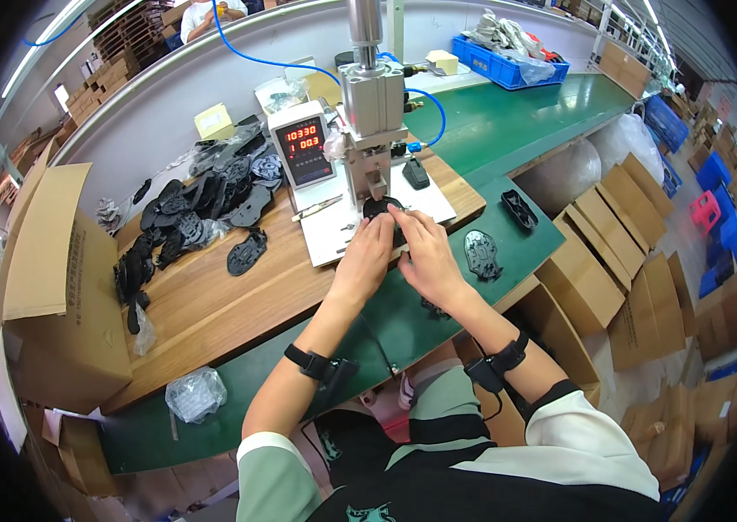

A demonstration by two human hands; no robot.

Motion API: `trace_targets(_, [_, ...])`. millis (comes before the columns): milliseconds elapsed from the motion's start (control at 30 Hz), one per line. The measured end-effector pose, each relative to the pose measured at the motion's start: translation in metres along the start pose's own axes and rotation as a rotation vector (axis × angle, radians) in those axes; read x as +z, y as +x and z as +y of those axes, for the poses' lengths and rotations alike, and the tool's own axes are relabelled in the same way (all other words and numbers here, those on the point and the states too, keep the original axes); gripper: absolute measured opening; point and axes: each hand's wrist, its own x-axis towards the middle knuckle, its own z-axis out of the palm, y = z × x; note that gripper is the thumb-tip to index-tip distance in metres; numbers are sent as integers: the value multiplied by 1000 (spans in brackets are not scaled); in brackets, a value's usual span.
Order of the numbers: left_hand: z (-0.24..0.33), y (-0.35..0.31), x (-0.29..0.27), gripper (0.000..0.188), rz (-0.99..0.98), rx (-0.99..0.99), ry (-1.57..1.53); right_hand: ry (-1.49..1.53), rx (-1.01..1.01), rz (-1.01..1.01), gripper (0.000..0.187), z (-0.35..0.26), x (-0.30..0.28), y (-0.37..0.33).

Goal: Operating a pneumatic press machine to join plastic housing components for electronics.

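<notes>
Under the head of a metal bench press point(367, 100), a black plastic part point(375, 207) sits low on the white base plate point(327, 248). My left hand point(369, 254) has its fingers closed at the part's near left side. From the right, my right hand point(428, 254) meets it, fingers bent over the part's near edge. Most of the part is hidden by my fingers and the press. A pen-like tool point(317, 208) lies on the plate's left, and a black shell piece point(416, 173) rests behind my right hand. The control box point(299, 143) shows lit red digits.
Black plastic parts point(212, 193) are heaped on the wooden board point(203, 300) at left, beside an open carton point(68, 296). Two black shells point(482, 255) lie right on the green bench. A clear plastic bag point(195, 395) is front left; a blue crate point(508, 68) stands far right.
</notes>
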Motion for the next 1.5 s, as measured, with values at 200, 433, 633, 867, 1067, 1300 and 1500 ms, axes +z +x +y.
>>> trace_targets(200, [2,-8,-11,55,68,-68,-172,-52,-6,33,56,13,27,13])
trace_targets(433, [-102,-83,-47,69,274,-371,311,-85,-2,-7,33,15,13,23])
trace_targets(633, [-124,-142,-55,58,218,-512,408,-135,-45,-13,29,3,37,21])
trace_targets(867, [-105,-139,-62,53,211,-474,280,-187,-68,52,28,2,30,9])
trace_targets(1067, [-96,-137,-69,51,184,-486,172,-155,-80,63,42,0,33,-6])
trace_targets(1300, [-95,-133,-71,42,157,-408,109,-113,-68,61,36,10,30,-3])
trace_targets(1500, [-96,-134,-69,37,168,-361,141,-102,-112,96,36,11,26,-1])
